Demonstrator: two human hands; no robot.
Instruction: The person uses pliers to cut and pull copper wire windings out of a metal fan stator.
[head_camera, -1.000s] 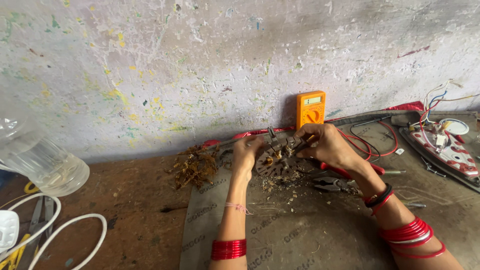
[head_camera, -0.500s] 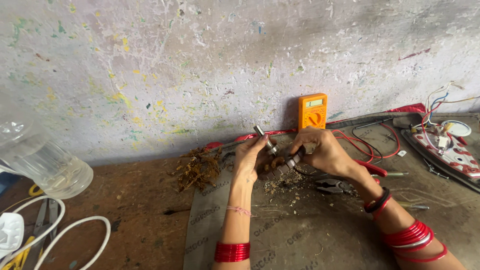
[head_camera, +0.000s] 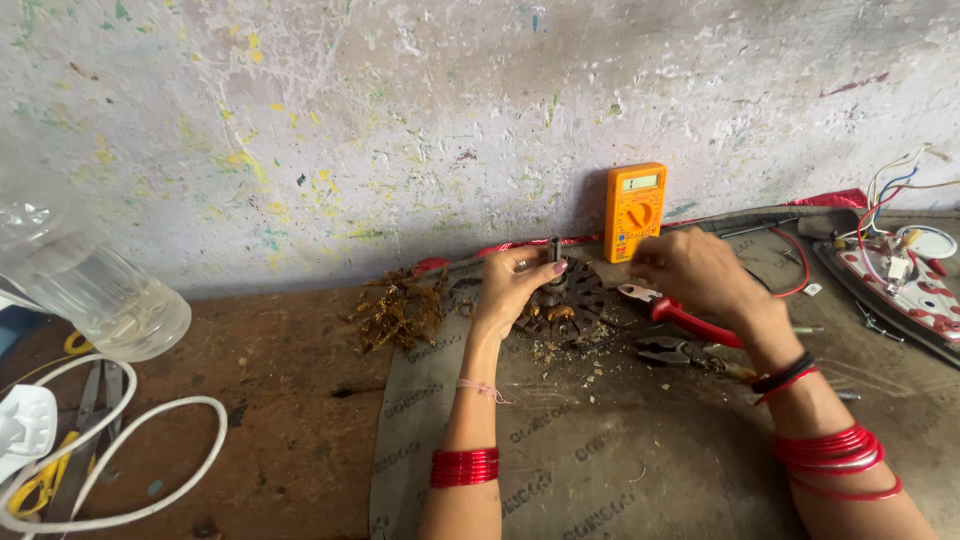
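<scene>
Item: dark round slotted metal motor core (head_camera: 562, 305), on the grey mat (head_camera: 560, 440) by the wall. Likely heavy, rigid, gritty; best held by rim or shaft. Left hand (head_camera: 510, 285) pinches its upright shaft; right hand (head_camera: 690, 270) closed on red-handled pliers (head_camera: 690, 318).

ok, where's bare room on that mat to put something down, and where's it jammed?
Free: the grey mat between the two forearms, below the round metal part; also brown floor between the white cable and the mat's left edge. Crowded: around the left hand and right hand, with red-handled pliers, debris and the orange multimeter.
</scene>
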